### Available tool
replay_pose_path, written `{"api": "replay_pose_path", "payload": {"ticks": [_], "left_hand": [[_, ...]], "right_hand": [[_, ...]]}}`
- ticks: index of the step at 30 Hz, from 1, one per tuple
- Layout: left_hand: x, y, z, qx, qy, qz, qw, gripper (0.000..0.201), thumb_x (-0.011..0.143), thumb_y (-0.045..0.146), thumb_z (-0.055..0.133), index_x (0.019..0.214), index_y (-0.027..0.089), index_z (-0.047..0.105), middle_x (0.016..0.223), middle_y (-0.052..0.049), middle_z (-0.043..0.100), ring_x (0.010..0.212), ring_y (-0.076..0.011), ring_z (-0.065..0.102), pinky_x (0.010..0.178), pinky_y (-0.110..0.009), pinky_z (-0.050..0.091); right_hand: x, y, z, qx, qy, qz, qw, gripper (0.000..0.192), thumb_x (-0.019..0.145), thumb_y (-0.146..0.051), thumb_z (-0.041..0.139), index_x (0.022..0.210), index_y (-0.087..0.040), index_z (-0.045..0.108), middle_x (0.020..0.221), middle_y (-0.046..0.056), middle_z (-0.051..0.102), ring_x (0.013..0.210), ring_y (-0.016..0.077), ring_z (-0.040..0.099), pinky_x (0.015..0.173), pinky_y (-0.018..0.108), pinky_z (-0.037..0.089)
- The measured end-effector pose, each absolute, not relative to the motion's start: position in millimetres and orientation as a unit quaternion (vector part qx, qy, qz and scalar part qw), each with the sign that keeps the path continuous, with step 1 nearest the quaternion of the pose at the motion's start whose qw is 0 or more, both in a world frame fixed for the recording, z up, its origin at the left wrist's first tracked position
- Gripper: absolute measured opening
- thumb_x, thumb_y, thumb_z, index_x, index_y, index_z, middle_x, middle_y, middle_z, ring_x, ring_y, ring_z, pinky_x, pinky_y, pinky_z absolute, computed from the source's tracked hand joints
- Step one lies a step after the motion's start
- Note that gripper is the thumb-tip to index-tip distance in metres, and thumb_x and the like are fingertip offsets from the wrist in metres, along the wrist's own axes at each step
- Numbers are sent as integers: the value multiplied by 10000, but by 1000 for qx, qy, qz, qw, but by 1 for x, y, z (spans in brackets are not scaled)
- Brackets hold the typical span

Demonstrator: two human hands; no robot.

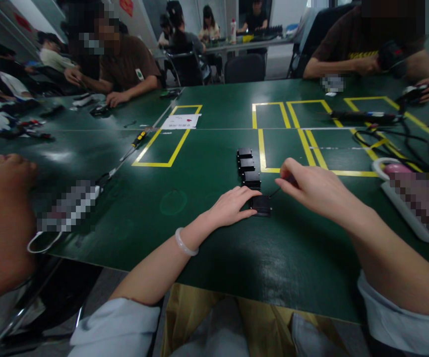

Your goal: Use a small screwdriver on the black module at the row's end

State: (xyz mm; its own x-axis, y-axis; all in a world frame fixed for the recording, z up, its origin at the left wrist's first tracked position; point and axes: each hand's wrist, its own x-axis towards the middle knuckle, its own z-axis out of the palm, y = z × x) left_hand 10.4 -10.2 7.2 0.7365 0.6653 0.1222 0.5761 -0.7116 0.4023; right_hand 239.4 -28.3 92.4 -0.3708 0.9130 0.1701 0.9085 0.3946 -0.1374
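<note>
A small black block (262,206) lay flat on the green table (214,267), right of the table's middle and toward the near edge. The left hand (231,206), with a pale bracelet (185,243) at its wrist, grasped the block from the left, the thumb along the near side and the forefinger over the far left corner. The right hand (311,186) pinched a thin dark rod (275,192) between thumb and fingertips; the rod slanted down to the block's far right corner, though whether its tip touched could not be told. Whatever handle it had was hidden in the fingers.

Three similar black blocks (246,164) stood in a short row just beyond, left of a yellow tape outline (262,148). Farther left lay a yellow-and-black-handled tool (139,139).

The block looked stiff, hard-cased and light enough for one hand. Its dark faces seemed smooth, so it would probably have slid or turned on the glossy table under a sideways push. The safest hold was likely across the two opposite long sides, with the fingertips clear of the small bright points at its right end, which may have been delicate.
</note>
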Motion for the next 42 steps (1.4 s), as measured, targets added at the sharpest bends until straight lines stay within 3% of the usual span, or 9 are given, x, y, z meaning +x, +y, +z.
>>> {"api": "replay_pose_path", "payload": {"ticks": [5, 10, 19, 28, 36, 42], "left_hand": [[11, -10, 8, 916, 338, 130, 173, 430, 932, 383, 553, 1331, 268, 441, 1214, -62, 550, 1072, -230, 527, 912, -369, 453], [11, -10, 7, 915, 340, 129, 174, 430, 930, 385, 555, 1329, 273, 441, 1207, -61, 552, 1070, -231, 527, 916, -370, 453], [11, -10, 9, 917, 336, 130, 173, 434, 934, 389, 548, 1335, 266, 436, 1209, -63, 554, 1062, -232, 532, 911, -369, 454], [11, -10, 8, 915, 340, 129, 176, 425, 932, 388, 546, 1328, 274, 442, 1214, -65, 552, 1072, -238, 531, 911, -379, 456], [11, -10, 9, 916, 338, 126, 177, 429, 935, 391, 544, 1332, 270, 439, 1213, -64, 553, 1068, -234, 530, 910, -377, 456], [11, -10, 9, 915, 339, 127, 178, 424, 935, 389, 541, 1330, 272, 441, 1222, -69, 552, 1087, -240, 524, 924, -386, 450]], "right_hand": [[238, -29, 92, -560, -824, -4, 88, 208, 946, -392, 375, 959, -216, 485, 679, 21, 612, 576, 182, 536, 498, 279, 233], [239, -29, 90, -538, -834, 28, 116, 186, 909, -320, 420, 1048, -203, 461, 785, 35, 653, 637, 182, 582, 524, 276, 277], [237, -31, 94, -547, -831, 2, 99, 229, 946, -423, 390, 922, -216, 487, 693, 30, 627, 588, 182, 549, 500, 276, 233], [237, -31, 93, -534, -836, 31, 119, 183, 907, -321, 412, 1038, -206, 469, 750, 29, 629, 584, 164, 535, 507, 270, 257], [237, -30, 92, -550, -829, 11, 98, 236, 948, -420, 375, 929, -216, 491, 688, 30, 609, 589, 184, 538, 506, 277, 245], [238, -30, 92, -539, -831, 39, 131, 187, 921, -327, 390, 1039, -206, 470, 723, 25, 627, 591, 177, 553, 519, 276, 281]]}}
